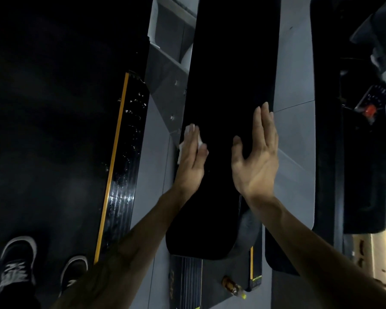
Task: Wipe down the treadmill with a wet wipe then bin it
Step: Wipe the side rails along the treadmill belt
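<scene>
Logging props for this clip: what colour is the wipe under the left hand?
White. The wet wipe shows around the left hand fingers in the head view.

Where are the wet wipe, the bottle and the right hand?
wet wipe (188, 129): head view, white corner past the left hand's fingertips.
bottle (233, 287): head view, its body, on the floor.
right hand (257, 159): head view, open palm.

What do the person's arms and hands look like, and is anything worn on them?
Both forearms are bare: no sleeve shows in the frame. The left hand and the right hand wear no gloves. I see no ring, watch or bracelet on either, though the light is dim.
</scene>
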Demonstrator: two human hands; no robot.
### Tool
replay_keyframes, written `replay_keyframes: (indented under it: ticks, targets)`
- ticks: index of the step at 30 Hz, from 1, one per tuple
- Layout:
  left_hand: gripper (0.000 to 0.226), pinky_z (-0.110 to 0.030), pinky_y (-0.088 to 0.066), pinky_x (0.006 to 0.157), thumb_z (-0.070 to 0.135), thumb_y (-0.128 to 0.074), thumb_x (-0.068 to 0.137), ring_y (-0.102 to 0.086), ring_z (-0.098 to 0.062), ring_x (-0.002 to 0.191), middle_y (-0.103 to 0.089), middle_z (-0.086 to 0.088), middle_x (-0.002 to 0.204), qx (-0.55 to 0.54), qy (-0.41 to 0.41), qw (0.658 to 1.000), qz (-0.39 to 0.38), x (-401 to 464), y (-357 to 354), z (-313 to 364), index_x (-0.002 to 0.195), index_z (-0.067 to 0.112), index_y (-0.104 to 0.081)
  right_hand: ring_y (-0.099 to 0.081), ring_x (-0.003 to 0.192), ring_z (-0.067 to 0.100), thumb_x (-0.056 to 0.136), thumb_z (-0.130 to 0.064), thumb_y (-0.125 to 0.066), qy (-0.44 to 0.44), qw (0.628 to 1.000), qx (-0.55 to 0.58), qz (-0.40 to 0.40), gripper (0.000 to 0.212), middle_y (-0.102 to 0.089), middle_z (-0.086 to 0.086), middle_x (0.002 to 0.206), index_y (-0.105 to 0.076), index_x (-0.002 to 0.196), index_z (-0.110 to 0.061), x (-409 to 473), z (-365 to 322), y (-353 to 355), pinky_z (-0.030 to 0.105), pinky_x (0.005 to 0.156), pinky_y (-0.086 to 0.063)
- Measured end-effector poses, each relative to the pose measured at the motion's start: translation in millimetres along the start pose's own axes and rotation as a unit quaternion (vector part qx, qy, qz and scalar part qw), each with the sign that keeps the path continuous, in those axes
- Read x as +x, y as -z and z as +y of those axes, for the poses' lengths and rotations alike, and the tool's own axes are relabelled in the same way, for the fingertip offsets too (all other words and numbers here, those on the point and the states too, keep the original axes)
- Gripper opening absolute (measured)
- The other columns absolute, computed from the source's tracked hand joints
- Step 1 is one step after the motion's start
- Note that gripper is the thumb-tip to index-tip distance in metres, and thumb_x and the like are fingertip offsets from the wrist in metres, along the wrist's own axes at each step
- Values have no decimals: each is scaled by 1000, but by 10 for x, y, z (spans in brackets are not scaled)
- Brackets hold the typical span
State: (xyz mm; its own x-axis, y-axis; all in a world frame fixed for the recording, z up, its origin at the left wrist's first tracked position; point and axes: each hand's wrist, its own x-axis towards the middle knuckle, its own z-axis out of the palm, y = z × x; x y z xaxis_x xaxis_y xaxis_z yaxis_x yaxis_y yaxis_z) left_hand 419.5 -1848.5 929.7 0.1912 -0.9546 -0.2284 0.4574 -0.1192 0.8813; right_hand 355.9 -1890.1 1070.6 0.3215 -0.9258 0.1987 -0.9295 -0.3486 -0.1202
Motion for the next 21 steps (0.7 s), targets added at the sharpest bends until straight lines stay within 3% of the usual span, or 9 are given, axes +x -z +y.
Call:
replay_keyframes:
  ticks: [2, 5, 7, 11, 15, 19, 21]
  targets:
    - [59, -35, -2, 130, 37, -33, 112, 6, -3, 157, 2, 17, 168, 2, 2, 1000, -20, 225, 35, 96, 164, 26, -7, -15, 157, 23, 102, -20, -56, -1, 1000, 0, 3, 65, -22, 4, 170, -29, 160, -8, -1, 5, 0, 46, 123, -31]
    - [80, -50, -7, 129, 71, -29, 98, -2, -7, 158, -2, 13, 172, 31, 77, 997, -11, 555, 181, 31, 164, 33, -5, -16, 157, 23, 102, -21, -55, 0, 1000, 5, 1, 65, -21, 4, 170, -28, 160, -8, -12, -4, 7, 49, 122, -32]
    - [93, -52, -8, 129, 87, -30, 88, -3, -6, 158, -6, 15, 172, 9, 105, 994, -10, 569, 242, -95, 164, 38, -8, -16, 157, 23, 102, -21, -55, 1, 1000, 6, 0, 65, -21, 4, 170, -28, 160, -8, -12, -3, 13, 50, 122, -31]
    - [76, -47, -13, 130, 69, -35, 101, -7, -3, 156, -11, 17, 170, -27, 87, 996, 11, 108, 88, -57, 165, 33, -14, -15, 157, 22, 103, -22, -55, -2, 1000, 1, -2, 65, -21, 3, 170, -28, 161, -8, -12, -5, 9, 51, 122, -32]
    - [58, -42, -8, 130, 39, -34, 110, 6, 11, 151, 1, 30, 162, -11, 19, 1000, -1, 62, -50, 130, 162, 32, -9, -16, 157, 23, 102, -22, -55, 0, 1000, -1, 1, 66, -22, 5, 170, -28, 160, -7, -4, -1, -2, 52, 119, -35]
    - [61, -34, 1, 128, 42, -31, 112, 5, 1, 153, 3, 13, 172, 62, 29, 998, -4, 434, 32, 240, 165, 27, -5, -17, 157, 25, 101, -20, -55, 6, 1000, 2, 3, 66, -23, 8, 169, -29, 160, -5, -9, 13, -5, 51, 121, -32]
    - [70, -45, -3, 129, 58, -27, 105, 1, -5, 156, 1, 12, 172, 63, 63, 996, 5, 517, 105, 178, 165, 30, -3, -18, 157, 26, 101, -19, -56, 6, 1000, 4, 4, 66, -23, 7, 169, -29, 160, -5, -11, 9, -3, 51, 121, -33]
